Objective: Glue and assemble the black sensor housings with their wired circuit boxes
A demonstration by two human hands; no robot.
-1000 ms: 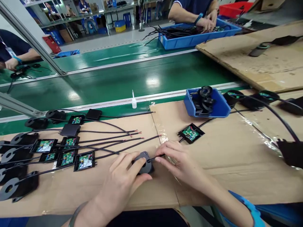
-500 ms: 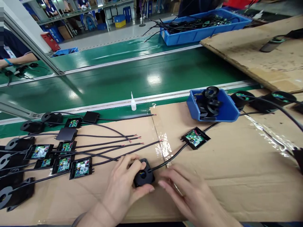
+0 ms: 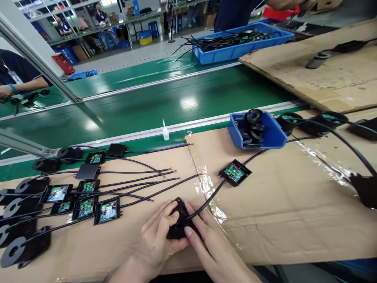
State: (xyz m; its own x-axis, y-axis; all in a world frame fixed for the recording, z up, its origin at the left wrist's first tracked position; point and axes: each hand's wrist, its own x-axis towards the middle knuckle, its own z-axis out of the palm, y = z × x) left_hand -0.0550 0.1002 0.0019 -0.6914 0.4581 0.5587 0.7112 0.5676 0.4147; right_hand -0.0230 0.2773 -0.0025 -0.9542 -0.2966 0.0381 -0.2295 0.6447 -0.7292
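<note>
My left hand (image 3: 156, 241) is closed round a small black ring-shaped housing (image 3: 178, 220) near the front edge of the cardboard-covered bench (image 3: 279, 212). My right hand (image 3: 210, 245) presses its fingers against the same housing from the right. A black cable (image 3: 210, 196) runs from the housing up to an open black box with a green circuit board (image 3: 235, 172). To the left lie several similar boxes with boards (image 3: 85, 202), black cables with bare red ends, and black ring housings (image 3: 17, 249).
A blue bin of black ring parts (image 3: 256, 129) stands at the back right. A small white glue bottle (image 3: 165, 131) stands by the green conveyor belt (image 3: 153, 102). Beyond it are a blue tray of cables (image 3: 235, 43), other workers and a cardboard sheet (image 3: 324, 74).
My right hand has come back onto the housing after lifting off it. The cable now enters the housing and curves to the boxed board. The view shifted slightly.
</note>
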